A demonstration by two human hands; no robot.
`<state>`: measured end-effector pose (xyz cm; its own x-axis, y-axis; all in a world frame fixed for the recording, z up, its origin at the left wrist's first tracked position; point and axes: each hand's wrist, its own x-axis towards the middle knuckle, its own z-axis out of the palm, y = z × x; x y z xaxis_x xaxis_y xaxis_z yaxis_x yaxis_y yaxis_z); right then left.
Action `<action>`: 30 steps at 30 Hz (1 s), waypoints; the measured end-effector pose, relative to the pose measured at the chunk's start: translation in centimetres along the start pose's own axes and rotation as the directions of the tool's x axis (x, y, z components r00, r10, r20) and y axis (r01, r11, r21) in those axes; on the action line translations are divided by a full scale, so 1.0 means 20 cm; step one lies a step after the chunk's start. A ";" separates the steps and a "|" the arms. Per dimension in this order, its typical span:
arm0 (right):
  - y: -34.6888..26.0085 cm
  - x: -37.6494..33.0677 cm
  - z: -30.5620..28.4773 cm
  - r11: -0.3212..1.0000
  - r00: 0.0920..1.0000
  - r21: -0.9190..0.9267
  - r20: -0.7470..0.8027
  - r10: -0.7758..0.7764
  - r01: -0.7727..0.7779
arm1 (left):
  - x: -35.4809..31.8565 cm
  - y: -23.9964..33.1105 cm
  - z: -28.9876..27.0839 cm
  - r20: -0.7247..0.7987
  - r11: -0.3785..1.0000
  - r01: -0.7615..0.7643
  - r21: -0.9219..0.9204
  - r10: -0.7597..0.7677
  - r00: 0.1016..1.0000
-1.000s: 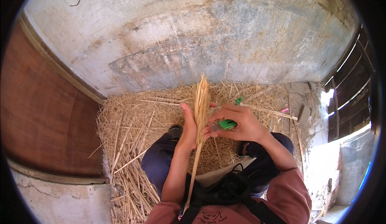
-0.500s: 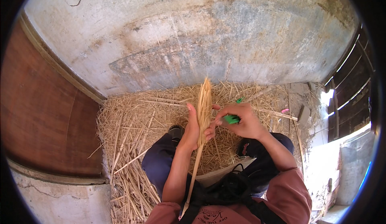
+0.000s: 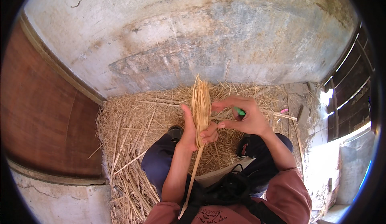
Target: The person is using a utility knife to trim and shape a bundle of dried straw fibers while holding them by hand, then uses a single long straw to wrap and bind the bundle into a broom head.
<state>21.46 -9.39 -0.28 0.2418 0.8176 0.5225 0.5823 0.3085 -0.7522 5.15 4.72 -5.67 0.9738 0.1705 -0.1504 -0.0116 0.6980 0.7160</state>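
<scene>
My left hand [image 3: 197, 133] is wrapped around the lower part of a bundle of dry straw [image 3: 200, 99], thumb pointing up along its left side. The straw stands upright with loose, frayed tips at the top. From its bottom a thin pale stick [image 3: 194, 171] slants down toward my shirt. Close to the bundle's right side is my right hand [image 3: 247, 117]. Its thumb and forefinger are spread in a C shape toward the straw, while a small green object [image 3: 239, 111] is tucked inside the hand. Most of that object is hidden, so its kind is unclear.
Loose straw [image 3: 132, 111] covers the floor around my legs, with longer stalks [image 3: 132, 196] piled at the lower left. A stained wall [image 3: 193, 43] rises ahead. A brown panel [image 3: 48, 115] stands at left, dark slats [image 3: 352, 91] at right. A small block [image 3: 303, 114] lies at the right.
The bundle has tilted slightly left and its tips have spread. My right thumb and forefinger have parted, and the green object shows less. My left fingers have curled further around the straw.
</scene>
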 end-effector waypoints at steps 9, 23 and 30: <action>0.05 -0.02 0.03 0.997 0.999 -0.078 -0.025 0.022 -0.024 | 0.02 -0.05 -0.02 0.047 0.998 0.055 0.016 -0.056 0.997; 0.16 -0.02 -0.05 0.926 0.870 0.160 -0.318 0.377 -0.343 | 0.00 -0.03 -0.01 0.220 0.997 0.026 0.071 -0.041 0.975; 0.10 0.00 -0.19 0.888 0.910 0.287 -0.100 0.401 -0.360 | 0.00 -0.05 -0.06 0.297 0.998 -0.048 0.031 0.037 0.954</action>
<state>25.57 -10.55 -0.30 0.5313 0.8197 0.2139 0.2075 0.1189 -0.9710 4.92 4.88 -7.28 0.9962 -0.0182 0.0853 -0.0514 0.6674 0.7429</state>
